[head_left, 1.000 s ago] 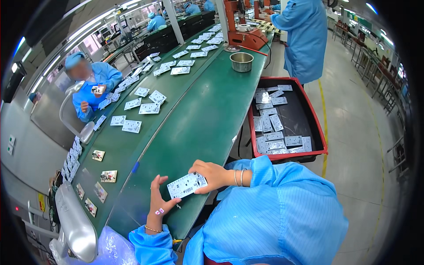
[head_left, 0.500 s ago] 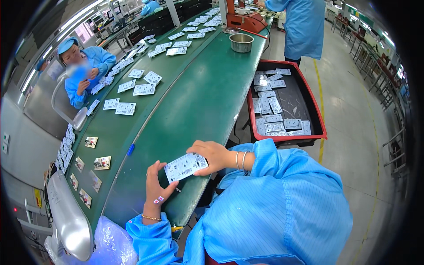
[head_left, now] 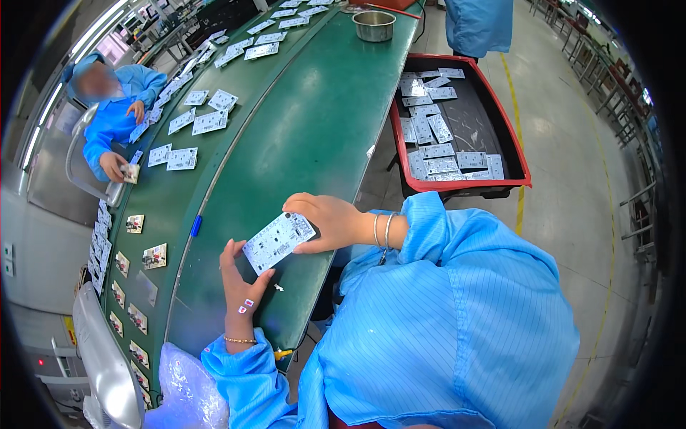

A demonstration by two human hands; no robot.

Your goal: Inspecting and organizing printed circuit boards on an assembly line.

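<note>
Board in my grip: one white rectangular circuit board (head_left: pixel 279 242), dotted with small components, held tilted above the near edge of the long green conveyor table (head_left: pixel 300 136).
Left hand: my left hand (head_left: pixel 240 286) has its fingers pressed against the board's lower left end; the thumb carries a small patch of red-and-white tape, and one thin bracelet sits at the wrist.
Right hand: my right hand (head_left: pixel 325 222) is clamped on the board's upper right end, thumb underneath and fingers curled over the top; two thin bangles ring that wrist.
Grip state: both hands closed on the same board, one at each end.
Red tray: one red-rimmed rectangular tray (head_left: pixel 525 161) with a dark floor stands to the right of the table, well apart from my hands, holding white boards lying flat and partly overlapping; I cannot count them exactly, somewhat over a dozen.
Table load: many more white boards lie scattered along the far left side of the table, too many and too small to count.
Bowl: one round steel bowl (head_left: pixel 374 25) stands at the far end of the table.
Pen: one blue marker (head_left: pixel 196 226) lies on the table, near my left hand.
Other people: one seated person in a blue coat (head_left: pixel 114 107) across the table holds a small board; a second blue coat shows at the top edge.
</note>
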